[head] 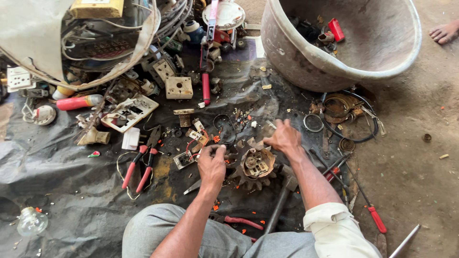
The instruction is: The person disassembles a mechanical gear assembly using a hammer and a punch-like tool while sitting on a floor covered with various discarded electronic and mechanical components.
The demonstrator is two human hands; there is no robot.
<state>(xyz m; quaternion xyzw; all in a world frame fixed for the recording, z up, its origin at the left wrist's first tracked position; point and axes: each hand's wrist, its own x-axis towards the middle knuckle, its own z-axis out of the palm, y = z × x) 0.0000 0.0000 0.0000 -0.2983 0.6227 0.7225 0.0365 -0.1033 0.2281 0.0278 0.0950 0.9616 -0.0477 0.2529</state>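
My left hand (212, 165) rests with fingers curled on a small grey metal part at the left side of a rusty toothed round piece (256, 167) that lies on a black plastic sheet (67, 167). My right hand (285, 138) reaches just beyond that piece, fingers bent down onto small scraps on the sheet. What the right fingers pinch is hidden. A pale switch-like insert sits in the middle of the round piece.
Red-handled pliers (139, 165) lie to the left. A large grey tub (334, 43) stands at the back right, a wire-filled basin (91, 43) at the back left. Switch plates (179, 87), a bulb (32, 221), screwdrivers (370, 210) and a hammer (282, 196) lie around. Another person's foot (444, 32) shows at the far right.
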